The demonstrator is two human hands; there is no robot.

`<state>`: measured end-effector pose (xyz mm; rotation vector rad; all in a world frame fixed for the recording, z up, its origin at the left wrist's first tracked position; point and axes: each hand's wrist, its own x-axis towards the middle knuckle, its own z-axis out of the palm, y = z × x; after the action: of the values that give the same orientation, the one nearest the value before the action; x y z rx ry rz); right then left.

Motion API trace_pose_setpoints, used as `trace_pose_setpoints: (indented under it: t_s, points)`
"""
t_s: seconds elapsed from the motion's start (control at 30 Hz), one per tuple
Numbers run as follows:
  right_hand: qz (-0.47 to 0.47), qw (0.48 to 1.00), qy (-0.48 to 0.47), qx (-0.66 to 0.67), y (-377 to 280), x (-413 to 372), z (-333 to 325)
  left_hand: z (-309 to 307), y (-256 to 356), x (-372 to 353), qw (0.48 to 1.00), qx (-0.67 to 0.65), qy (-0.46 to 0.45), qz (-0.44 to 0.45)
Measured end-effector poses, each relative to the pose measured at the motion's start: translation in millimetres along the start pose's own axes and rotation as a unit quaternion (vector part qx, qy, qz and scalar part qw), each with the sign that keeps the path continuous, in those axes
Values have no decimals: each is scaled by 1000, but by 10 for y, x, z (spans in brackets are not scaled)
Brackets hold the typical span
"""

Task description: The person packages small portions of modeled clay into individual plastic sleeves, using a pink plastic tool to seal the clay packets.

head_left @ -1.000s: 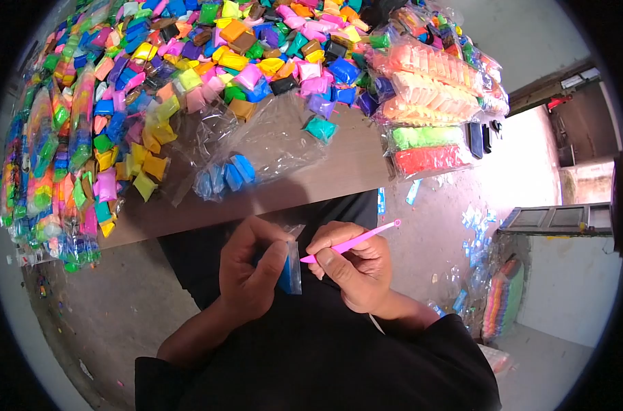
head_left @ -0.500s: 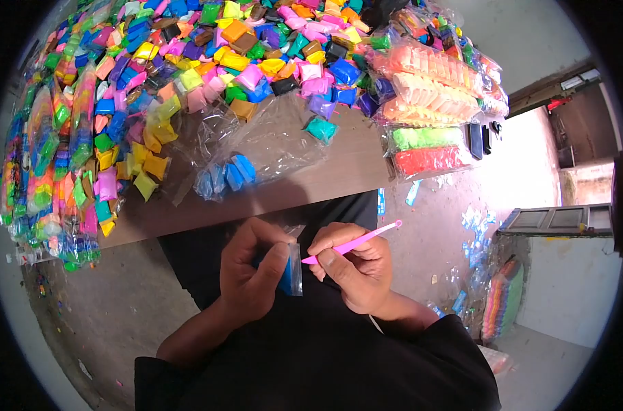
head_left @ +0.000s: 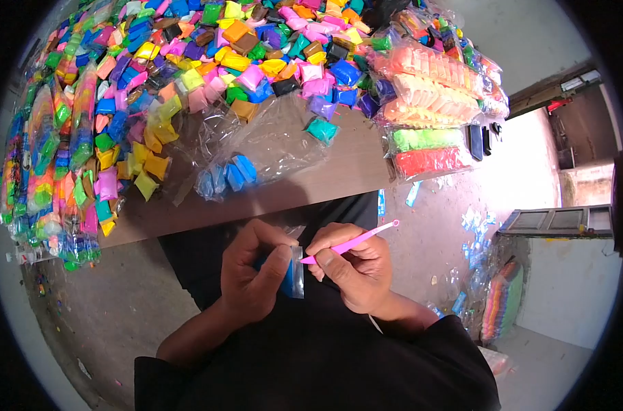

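Above my lap, my left hand (head_left: 256,274) pinches a small clear plastic packet (head_left: 297,274) with blue stuff inside, partly hidden by the fingers. My right hand (head_left: 352,267) is closed on a pink plastic modelling tool (head_left: 345,246). Its pointed end is right at the packet's edge, and its small looped end sticks out up and to the right. On the table just beyond my hands lies a crumpled clear bag (head_left: 284,147) with several blue packets (head_left: 230,175) at its near end.
A large heap of small colourful packets (head_left: 236,59) covers the far side of the table (head_left: 345,179). Long bags of mixed packets (head_left: 44,157) lie at the left. Bags of peach, green and red packets (head_left: 431,161) stand at the right edge. Scraps litter the floor (head_left: 421,253).
My right hand and the pink tool have shifted very slightly left. The packet in my left hand has moved a touch; both grips stay the same.
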<state>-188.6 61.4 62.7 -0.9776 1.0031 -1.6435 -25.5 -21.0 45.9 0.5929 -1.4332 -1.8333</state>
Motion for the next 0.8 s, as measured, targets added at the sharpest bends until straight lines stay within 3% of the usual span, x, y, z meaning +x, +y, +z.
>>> trace_pose_setpoints:
  t_s: [0.2,0.5,0.67,0.8]
  points:
    - [-21,997,-36,-60,18,-8,0,32,46,-12,1000,17,20,4]
    - [-12,999,38,17,99,-55,47,28,-5,-39,996,68,19,58]
    - [-79,992,-15,-99,73,-23,17,26,-10,-25,991,96,30,92]
    - [-134,974,3,-183,81,5,29,33,-12,-35,986,123,32,109]
